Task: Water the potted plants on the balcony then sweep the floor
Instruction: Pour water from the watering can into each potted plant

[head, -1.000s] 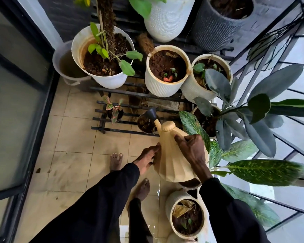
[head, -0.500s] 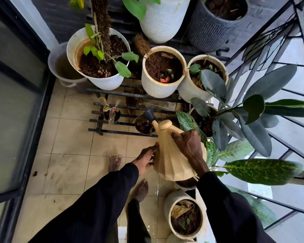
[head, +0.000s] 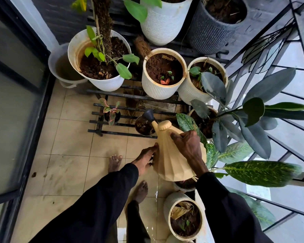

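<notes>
I hold a beige faceted watering can [head: 170, 160] tilted forward, its dark spout head [head: 148, 115] over a small dark pot [head: 143, 126] on the low black rack. My right hand [head: 187, 146] grips the can's top near its handle. My left hand [head: 145, 159] presses against the can's left side with fingers spread. Several white ribbed pots with soil stand behind, among them one [head: 162, 74] with tiny seedlings and a big one [head: 98, 58] with a mossy pole.
A black metal rack [head: 112, 132] holds a tiny pink-leaved plant [head: 111, 113]. A railing [head: 270, 67] and large leafy plants [head: 253, 120] fill the right. A glass door [head: 12, 102] lines the left. A white pot [head: 184, 218] stands by my bare feet [head: 114, 162]. The tiles are wet there.
The view shifted slightly; the can and both hands keep the same hold, with the spout staying over the small dark pot.
</notes>
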